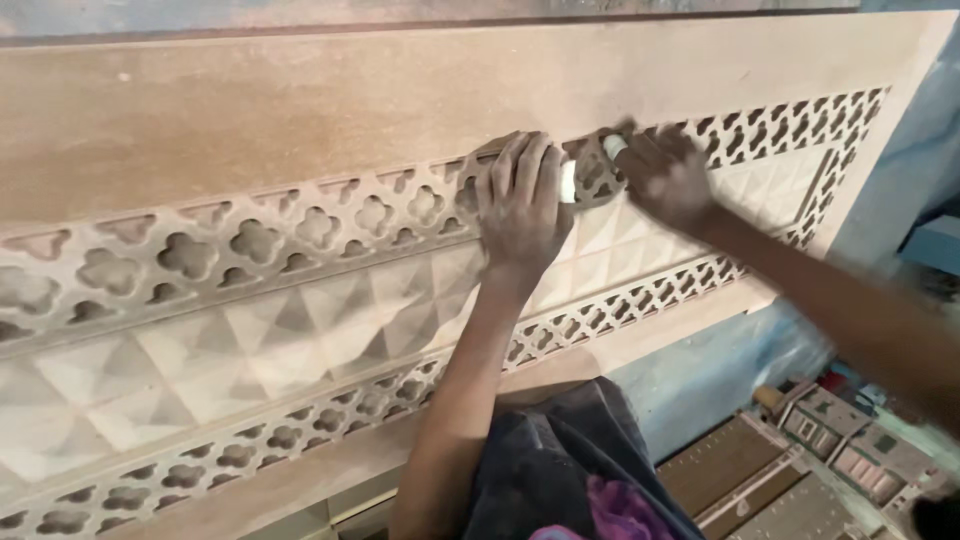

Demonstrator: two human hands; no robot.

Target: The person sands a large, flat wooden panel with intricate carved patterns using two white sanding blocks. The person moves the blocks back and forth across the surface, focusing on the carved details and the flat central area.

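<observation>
While the carved panel (pixel 300 120) stands tilted on its long edge, it is braced by the left hand (pixel 522 200), which is laid flat and spread over the upper band of cut-out flower shapes (pixel 255 240), fingers released and pressed against the wood, gripping nothing. By that pressure the board seems to be kept from shifting under the work of the other hand. A small pale piece, possibly folded sandpaper (pixel 612 148), is pinched in the fingertips of the right hand (pixel 665 178), and it is held against the edge of one cut-out just beside the left hand; its exact kind cannot be told, since the right hand is blurred. The two hands are kept close together, so that the spot being rubbed lies right next to the spot being steadied. Below the fretwork, a row of raised pyramid blocks (pixel 250 350) is seen, and under it a second, narrower band of cut-outs (pixel 600 310). Dark cloth with a purple patch (pixel 580 480) is seen at the bottom, and at lower right more carved wooden pieces (pixel 800 460) are lying on the floor, well apart from the hands
</observation>
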